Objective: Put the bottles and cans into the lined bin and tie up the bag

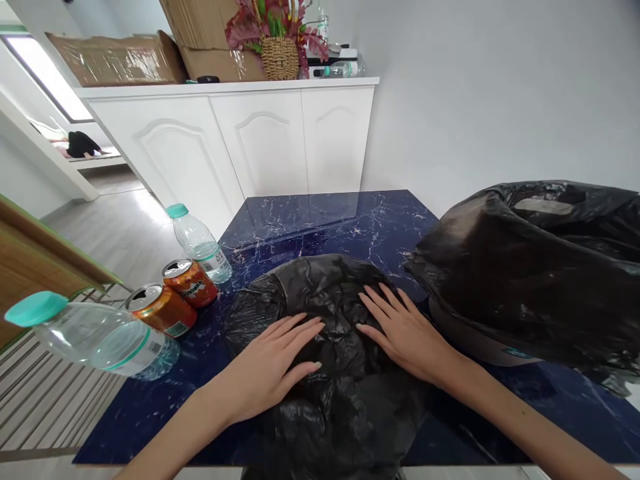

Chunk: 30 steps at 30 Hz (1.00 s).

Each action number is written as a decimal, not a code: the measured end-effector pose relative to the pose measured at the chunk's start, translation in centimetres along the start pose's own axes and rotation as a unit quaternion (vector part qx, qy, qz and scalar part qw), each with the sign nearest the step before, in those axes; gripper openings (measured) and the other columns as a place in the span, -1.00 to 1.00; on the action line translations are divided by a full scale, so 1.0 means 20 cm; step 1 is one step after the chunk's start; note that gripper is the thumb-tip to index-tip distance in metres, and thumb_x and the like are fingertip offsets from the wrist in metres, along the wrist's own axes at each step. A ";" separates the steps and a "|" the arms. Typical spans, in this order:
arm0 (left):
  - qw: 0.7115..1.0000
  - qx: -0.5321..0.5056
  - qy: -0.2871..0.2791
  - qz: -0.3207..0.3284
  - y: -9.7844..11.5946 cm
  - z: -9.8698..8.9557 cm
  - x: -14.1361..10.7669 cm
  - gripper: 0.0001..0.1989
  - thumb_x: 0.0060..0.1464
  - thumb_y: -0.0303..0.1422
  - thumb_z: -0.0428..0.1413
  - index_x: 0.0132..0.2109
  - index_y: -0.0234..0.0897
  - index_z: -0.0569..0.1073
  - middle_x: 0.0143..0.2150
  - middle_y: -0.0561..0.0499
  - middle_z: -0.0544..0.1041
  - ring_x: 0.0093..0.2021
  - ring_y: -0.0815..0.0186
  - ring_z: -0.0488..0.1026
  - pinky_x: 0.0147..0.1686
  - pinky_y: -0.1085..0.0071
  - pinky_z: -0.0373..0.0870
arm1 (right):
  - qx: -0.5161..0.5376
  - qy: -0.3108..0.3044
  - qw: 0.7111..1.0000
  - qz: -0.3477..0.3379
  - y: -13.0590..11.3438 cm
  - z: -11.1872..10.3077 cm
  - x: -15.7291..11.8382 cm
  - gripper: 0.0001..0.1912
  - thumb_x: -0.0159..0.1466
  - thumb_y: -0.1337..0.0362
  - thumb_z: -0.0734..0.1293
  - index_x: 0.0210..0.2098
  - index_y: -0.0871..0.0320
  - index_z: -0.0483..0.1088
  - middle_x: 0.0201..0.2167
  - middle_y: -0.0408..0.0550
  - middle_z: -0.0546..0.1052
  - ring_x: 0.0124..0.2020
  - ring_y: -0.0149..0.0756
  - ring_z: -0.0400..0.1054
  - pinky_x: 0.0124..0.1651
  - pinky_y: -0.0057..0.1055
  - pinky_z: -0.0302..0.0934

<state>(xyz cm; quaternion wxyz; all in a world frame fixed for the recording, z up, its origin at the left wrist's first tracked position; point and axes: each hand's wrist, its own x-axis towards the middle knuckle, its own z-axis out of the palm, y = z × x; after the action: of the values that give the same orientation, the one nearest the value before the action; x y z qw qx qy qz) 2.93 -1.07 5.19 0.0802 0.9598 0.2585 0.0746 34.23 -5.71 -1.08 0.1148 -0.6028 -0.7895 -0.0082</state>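
A crumpled black plastic bag (345, 387) lies across the middle of the blue marbled table (320, 220) and hangs over its near edge. My left hand (280, 353) rests flat on the bag's left part, fingers stretched out. On its upper right part lies my right hand (400, 327), fingers spread and palm down. Neither hand grips anything. Whatever the bag may contain is hidden. To the right, a second black plastic bag (530, 280) lines a bin (480, 340), its mouth gaping at the top.
Along the left edge stand two clear bottles with teal caps, a nearer bottle (115, 337) and a farther bottle (200, 243), with two opened orange cans (190, 283) between them. Behind is a white cabinet (270, 133) bearing boxes and a plant basket (280, 59).
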 end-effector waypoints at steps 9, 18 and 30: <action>0.982 0.087 0.118 -0.118 -0.15 -0.04 -0.15 -0.57 0.50 -0.11 0.00 0.32 -0.19 0.49 0.39 -0.15 0.52 0.43 -0.01 0.40 0.44 -0.05 0.32 | 0.014 0.083 0.996 0.007 -0.05 -0.12 -0.09 -0.50 0.62 0.04 0.10 0.26 0.10 0.52 0.29 0.11 0.57 0.35 0.17 0.39 0.27 0.24 0.32; 0.984 0.090 0.024 -0.150 -0.37 0.21 -0.01 -0.37 0.53 -0.05 -0.08 0.57 -0.19 0.18 0.60 -0.21 0.17 0.61 -0.14 0.03 0.50 -0.28 0.09 | 0.075 -0.068 0.995 -0.008 0.03 0.06 -0.04 -0.20 0.54 -0.23 0.13 0.62 -0.06 -0.07 0.63 -0.04 -0.04 0.62 0.18 -0.17 0.55 0.34 -0.02; 0.992 -0.077 -0.098 0.011 0.05 0.06 -0.51 0.33 0.05 -0.13 0.46 0.65 -0.08 -0.27 0.64 -0.15 0.03 0.63 -0.16 -0.08 0.54 -0.26 0.04 | 0.163 -0.137 0.976 -0.052 0.14 -0.09 -0.38 -0.11 0.45 -0.13 0.38 0.60 -0.35 -0.13 0.61 -0.25 -0.02 0.60 0.23 -0.13 0.49 0.33 0.12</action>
<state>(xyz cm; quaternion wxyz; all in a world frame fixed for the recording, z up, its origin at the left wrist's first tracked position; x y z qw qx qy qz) -5.07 -7.13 3.21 0.1783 0.9562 0.2322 0.0006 39.03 -12.37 -1.19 0.1012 -0.5298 -0.8186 0.1974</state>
